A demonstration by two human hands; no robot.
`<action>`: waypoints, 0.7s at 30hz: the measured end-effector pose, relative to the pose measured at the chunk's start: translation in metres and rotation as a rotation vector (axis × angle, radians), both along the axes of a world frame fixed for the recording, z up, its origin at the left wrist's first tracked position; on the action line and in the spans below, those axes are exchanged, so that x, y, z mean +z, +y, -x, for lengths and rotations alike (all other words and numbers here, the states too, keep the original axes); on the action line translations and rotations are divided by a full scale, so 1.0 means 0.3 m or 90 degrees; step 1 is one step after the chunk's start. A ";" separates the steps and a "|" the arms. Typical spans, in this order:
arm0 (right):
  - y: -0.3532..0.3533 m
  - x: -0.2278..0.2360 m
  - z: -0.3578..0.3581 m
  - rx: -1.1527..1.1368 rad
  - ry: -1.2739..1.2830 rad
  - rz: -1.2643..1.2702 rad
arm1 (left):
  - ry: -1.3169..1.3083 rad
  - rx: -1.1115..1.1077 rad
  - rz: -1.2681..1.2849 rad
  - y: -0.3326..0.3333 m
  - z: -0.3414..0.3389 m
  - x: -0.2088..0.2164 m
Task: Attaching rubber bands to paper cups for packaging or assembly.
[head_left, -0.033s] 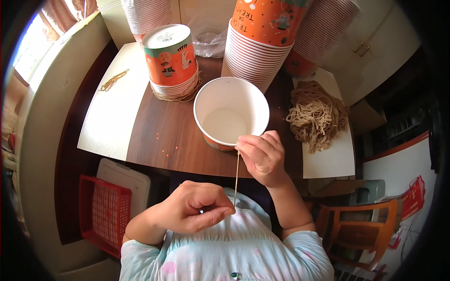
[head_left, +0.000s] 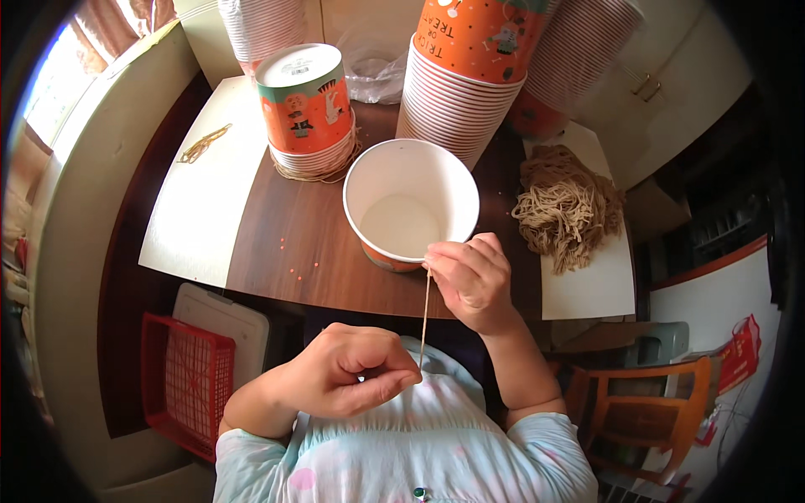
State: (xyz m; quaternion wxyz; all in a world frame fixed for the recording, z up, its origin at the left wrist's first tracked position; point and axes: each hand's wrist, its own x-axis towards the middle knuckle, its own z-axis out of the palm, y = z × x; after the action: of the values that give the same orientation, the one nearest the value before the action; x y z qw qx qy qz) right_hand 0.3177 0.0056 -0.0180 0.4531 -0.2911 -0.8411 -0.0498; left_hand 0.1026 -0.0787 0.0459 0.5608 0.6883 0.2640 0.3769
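Observation:
An open paper bucket [head_left: 406, 210], white inside with an orange outside, stands near the table's front edge. My right hand [head_left: 471, 281] pinches a thin tan cord [head_left: 426, 314] at the near rim of this bucket. Whether the cord passes through the rim is hidden by my fingertips. Lower down, over my lap, my left hand [head_left: 360, 369] is closed on the other end, and the cord runs taut between both hands.
A heap of tan cords [head_left: 566, 210] lies on the table's right side. Behind stand an upside-down bucket stack [head_left: 306, 109] with cords round its base and a taller bucket stack [head_left: 457, 101]. Loose cords [head_left: 204, 144] lie at left; a red basket [head_left: 189, 381] sits below.
The open bucket has shifted very slightly to the left. My right hand has moved a touch to the right, tilting the cord with it. My left hand looks still.

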 end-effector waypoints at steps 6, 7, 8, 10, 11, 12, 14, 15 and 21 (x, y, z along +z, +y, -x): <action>0.057 0.059 -0.129 0.115 -0.036 0.094 | 0.193 -0.048 0.107 0.073 0.096 0.092; 0.064 0.068 -0.154 0.133 -0.036 0.119 | 0.196 -0.045 0.014 0.090 0.134 0.069; 0.071 0.078 -0.178 0.150 -0.035 0.144 | 0.235 -0.065 0.009 0.111 0.183 0.078; 0.089 0.100 -0.217 0.161 -0.040 0.179 | 0.278 -0.045 0.072 0.145 0.288 0.081; 0.099 0.109 -0.234 0.166 -0.046 0.191 | 0.338 0.002 0.119 0.155 0.329 0.107; 0.105 0.119 -0.244 0.172 -0.057 0.204 | 0.349 0.064 0.114 0.158 0.368 0.110; 0.111 0.136 -0.253 0.173 -0.079 0.251 | 0.254 0.168 0.183 0.166 0.391 0.150; 0.113 0.145 -0.255 0.178 -0.104 0.299 | 0.219 0.178 0.163 0.171 0.379 0.169; 0.115 0.296 -0.142 0.315 0.088 0.613 | 0.271 0.147 -0.003 0.311 0.094 0.240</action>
State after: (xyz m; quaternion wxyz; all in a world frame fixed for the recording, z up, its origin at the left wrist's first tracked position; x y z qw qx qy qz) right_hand 0.3603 0.0401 0.0708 0.3211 -0.2620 -0.7801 0.4686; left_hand 0.0744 0.0147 0.1179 0.4442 0.7186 0.4525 0.2854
